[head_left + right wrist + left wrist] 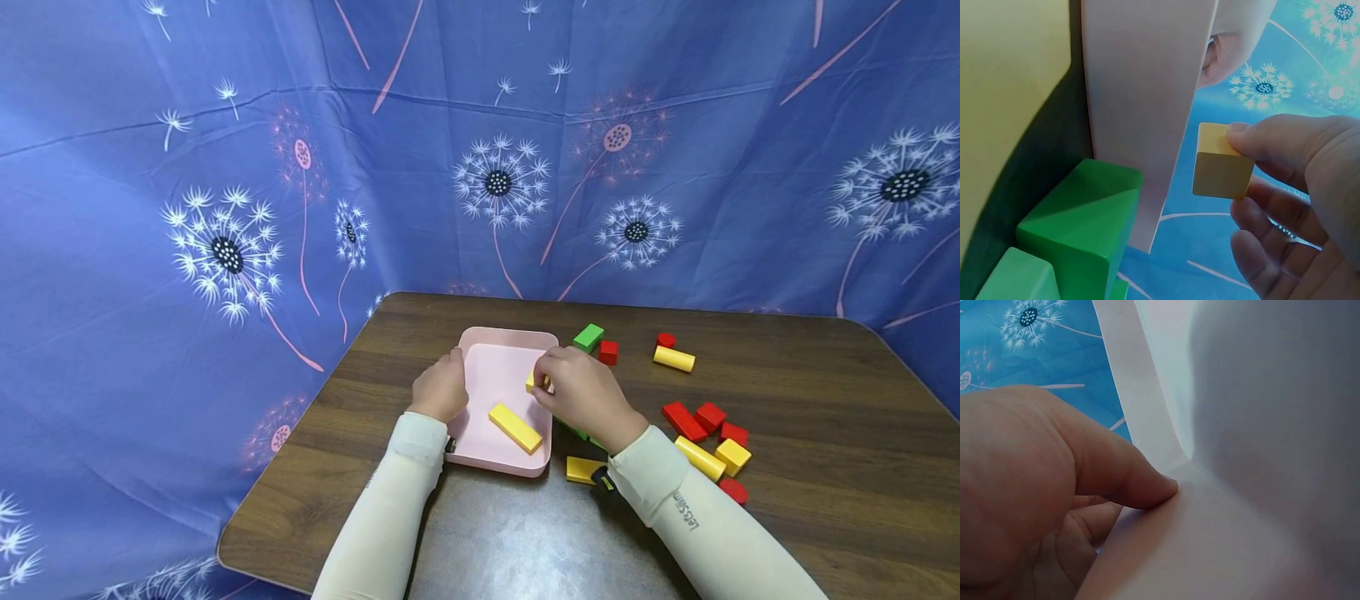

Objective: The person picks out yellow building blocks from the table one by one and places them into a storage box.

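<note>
A pink tray (487,375) stands on the table, with a long yellow block (515,427) lying in it. My left hand (440,385) grips the tray's left wall; in the left wrist view the thumb (1141,484) presses the inner face while the fingers curl behind. Over the tray's right side, my right hand (588,396) pinches a yellow cube (1222,172) between thumb and fingertips. The head view shows only part of this cube beside the fingers. Green blocks (1079,212) lie against the tray's outer right wall, partly hidden under the right hand in the head view.
Beyond the right hand are a green block (588,337) and a red cube (608,352). A yellow cylinder (674,359) lies farther right. Several red and yellow blocks cluster by the right forearm, including a red block (684,422). Another yellow block (581,469) sits near the right wrist.
</note>
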`<state>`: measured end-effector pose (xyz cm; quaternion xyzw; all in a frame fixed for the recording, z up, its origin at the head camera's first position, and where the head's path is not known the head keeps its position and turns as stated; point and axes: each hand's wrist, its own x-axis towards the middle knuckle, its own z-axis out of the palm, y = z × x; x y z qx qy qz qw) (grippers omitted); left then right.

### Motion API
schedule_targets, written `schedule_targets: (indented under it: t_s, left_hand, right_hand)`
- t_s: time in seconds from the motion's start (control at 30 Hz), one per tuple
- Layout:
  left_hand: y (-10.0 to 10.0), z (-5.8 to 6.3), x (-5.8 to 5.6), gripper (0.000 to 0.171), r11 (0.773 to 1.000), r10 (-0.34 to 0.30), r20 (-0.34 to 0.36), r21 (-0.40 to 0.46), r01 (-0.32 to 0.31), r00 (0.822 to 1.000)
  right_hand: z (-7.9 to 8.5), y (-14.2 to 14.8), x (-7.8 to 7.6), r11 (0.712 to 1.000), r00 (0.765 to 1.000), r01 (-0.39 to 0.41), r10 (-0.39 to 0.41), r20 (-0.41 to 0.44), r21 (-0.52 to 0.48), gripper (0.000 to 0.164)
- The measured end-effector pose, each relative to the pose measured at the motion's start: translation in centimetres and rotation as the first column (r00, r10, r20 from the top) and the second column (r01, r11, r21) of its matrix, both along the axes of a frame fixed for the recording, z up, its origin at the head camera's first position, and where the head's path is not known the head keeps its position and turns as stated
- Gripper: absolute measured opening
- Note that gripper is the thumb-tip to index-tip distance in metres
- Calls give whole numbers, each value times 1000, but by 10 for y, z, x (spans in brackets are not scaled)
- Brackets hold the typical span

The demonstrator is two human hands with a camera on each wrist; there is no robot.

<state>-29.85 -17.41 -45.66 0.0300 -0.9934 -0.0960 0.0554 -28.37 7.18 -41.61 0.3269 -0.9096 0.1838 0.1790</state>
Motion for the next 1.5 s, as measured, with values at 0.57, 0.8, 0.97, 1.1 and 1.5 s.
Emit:
schedule_targets:
  t_s: [0.57,0.8,0.97,1.1,1.5]
  left_hand:
    - [0,2,1,64,1000,-5,-2,-4,5,1000]
    - [0,1,0,64,1000,-7,6,-4,7,1000]
    - [0,1,-1,65,1000,0,21,0,0,1000]
    - [-1,1,-2,66,1000,-1,22,-3,1,1000]
    - [-1,0,-3,64,1000,-6,3,-17,6,1000]
  right_hand:
    - [-5,-4,0,999,1000,-11,11,0,32,16]
    - [-7,-6,1,999,1000,-12,11,24,45,16]
    - [-9,-6,-1,998,1000,-13,12,14,59,17]
    - [-10,-6,-1,998,1000,-9,8,13,62,18]
    - [-15,-6,-2,995,999,-32,31,15,96,21]
